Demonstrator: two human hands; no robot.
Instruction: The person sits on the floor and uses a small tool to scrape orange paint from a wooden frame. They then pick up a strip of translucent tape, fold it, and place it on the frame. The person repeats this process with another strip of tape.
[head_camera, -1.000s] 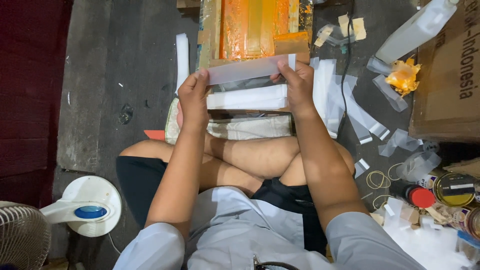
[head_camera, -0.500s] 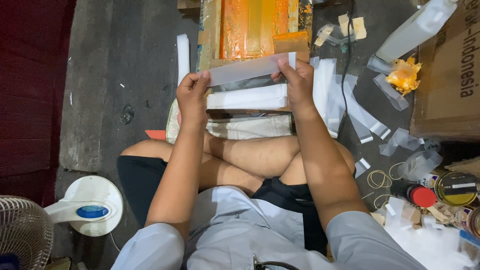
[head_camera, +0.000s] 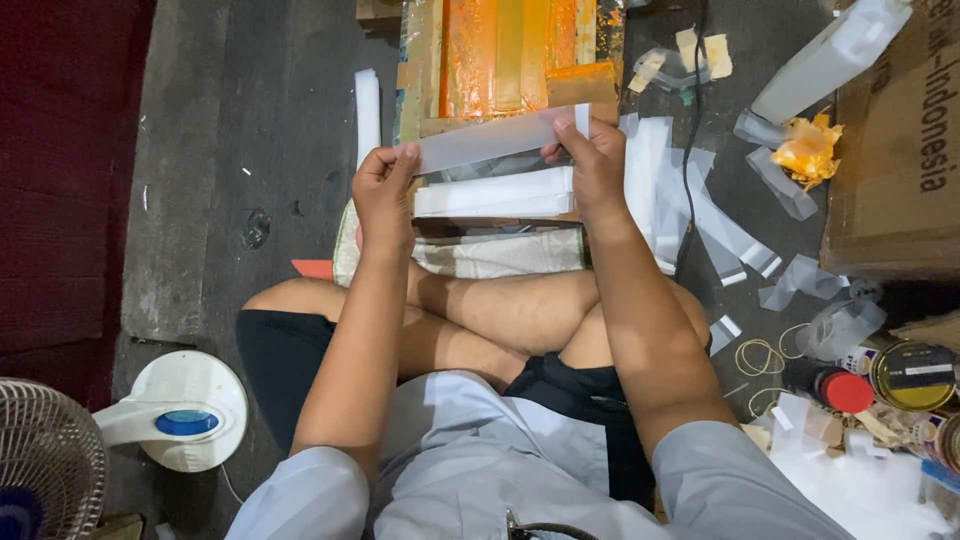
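A long, pale plastic strip (head_camera: 497, 140) is stretched level between both hands above the person's crossed legs. The left hand (head_camera: 383, 190) pinches its left end and the right hand (head_camera: 592, 165) pinches its right end, fingers clenched on the edges. Just below it lies a stack of white strips (head_camera: 495, 193), and beyond it an orange-stained wooden frame (head_camera: 510, 55) whose far end is cut off by the top edge. To the right, loose clear sleeves (head_camera: 715, 225) are scattered on the floor (head_camera: 200, 150), with a crumpled orange scrap (head_camera: 808, 150) further out. A brown cardboard box (head_camera: 895, 150) runs off the right edge. In the near right corner stand a round tin (head_camera: 913, 375) and a red cap (head_camera: 845, 390), partly hidden among white wrappings. A white fan (head_camera: 120, 430) sits at the near left, cut off.
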